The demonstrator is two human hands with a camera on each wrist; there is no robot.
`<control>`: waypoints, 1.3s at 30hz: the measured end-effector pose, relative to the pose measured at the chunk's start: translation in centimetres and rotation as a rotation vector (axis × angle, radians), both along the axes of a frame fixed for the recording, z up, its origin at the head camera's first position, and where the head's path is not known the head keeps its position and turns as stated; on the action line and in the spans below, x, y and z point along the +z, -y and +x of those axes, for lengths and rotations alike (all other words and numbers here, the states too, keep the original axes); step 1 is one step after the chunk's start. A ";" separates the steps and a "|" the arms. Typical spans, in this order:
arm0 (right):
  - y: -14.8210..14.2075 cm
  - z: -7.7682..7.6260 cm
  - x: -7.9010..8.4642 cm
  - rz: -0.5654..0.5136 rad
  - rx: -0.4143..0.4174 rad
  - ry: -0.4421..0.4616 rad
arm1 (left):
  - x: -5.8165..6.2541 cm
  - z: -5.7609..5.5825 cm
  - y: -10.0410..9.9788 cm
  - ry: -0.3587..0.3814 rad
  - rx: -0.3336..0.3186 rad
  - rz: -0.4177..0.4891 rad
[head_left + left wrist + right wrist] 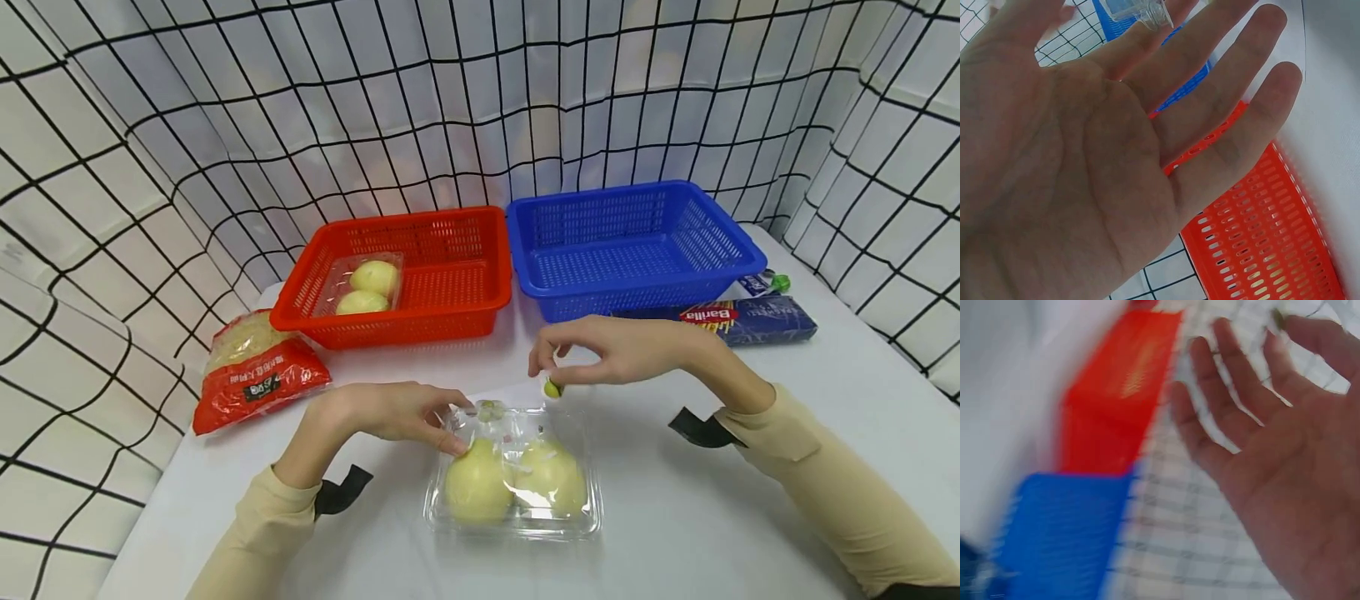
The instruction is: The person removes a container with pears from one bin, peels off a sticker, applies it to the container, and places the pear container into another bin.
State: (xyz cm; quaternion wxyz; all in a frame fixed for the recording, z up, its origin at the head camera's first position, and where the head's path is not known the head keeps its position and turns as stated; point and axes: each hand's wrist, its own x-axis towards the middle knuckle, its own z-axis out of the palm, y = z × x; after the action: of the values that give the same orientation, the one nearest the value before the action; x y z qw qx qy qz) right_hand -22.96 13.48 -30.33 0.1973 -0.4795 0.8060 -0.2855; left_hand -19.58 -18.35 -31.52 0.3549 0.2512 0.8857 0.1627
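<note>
A clear plastic fruit box (pixel 517 527) holds two round pale yellow-green fruits (pixel 480 483) on the white table. My left hand (pixel 397 414) pinches the box's far left corner between thumb and index finger; the other fingers extend in the left wrist view. Beside that hand, a small greenish piece (pixel 491 408) shows at the box's far edge. Above the far right corner, my right hand (pixel 607 350) pinches a small green piece (pixel 552 388) between thumb and index finger. What kind of thing it is cannot be told.
A red basket (pixel 408 329) holds another clear box of two pale fruits (pixel 363 301). Right of it stands a blue basket (pixel 637 287). A red-and-clear food bag (pixel 258 375) lies left; a blue Barilla pack (pixel 772 321) lies right. Black wire grid (pixel 480 108) surrounds the table.
</note>
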 end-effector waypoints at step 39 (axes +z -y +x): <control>3.0 6.9 1.4 0.135 0.327 -0.646 | 0.1 -0.3 0.0 0.018 0.010 -0.014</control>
State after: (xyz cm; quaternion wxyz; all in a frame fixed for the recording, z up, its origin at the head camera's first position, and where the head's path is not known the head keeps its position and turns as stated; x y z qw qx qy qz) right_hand -16.01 10.44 -28.91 0.0068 -0.6533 0.7565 -0.0302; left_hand -19.91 -18.31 -31.44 0.3636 0.2427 0.8849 0.1607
